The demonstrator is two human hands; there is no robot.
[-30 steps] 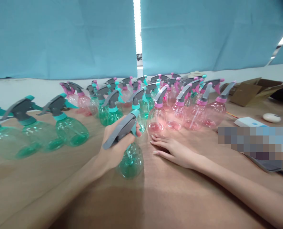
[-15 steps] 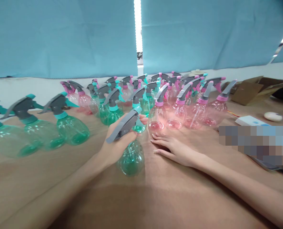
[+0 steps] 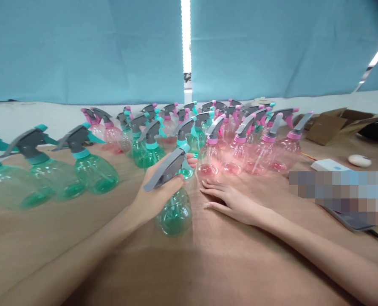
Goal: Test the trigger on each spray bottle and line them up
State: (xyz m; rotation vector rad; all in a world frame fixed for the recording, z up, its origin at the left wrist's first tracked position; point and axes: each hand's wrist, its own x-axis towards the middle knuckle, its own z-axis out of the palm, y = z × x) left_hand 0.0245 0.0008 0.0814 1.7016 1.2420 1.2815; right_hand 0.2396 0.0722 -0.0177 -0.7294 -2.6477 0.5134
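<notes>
My feed: left hand is wrapped round the neck of a green spray bottle, just left of the front pink bottles and nearer me. Neck's narrow, so probably the surest hold; nozzle points away from me. Can't tell if its base touches the table. Right hand lies palm-down, fingers slightly apart, gripping nothing, likely just parked.

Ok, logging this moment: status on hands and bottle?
Left hand gripping green trigger spray bottle at neck. Right hand open, palm down on brown tabletop. Pink trigger spray bottles close beyond it.
</notes>
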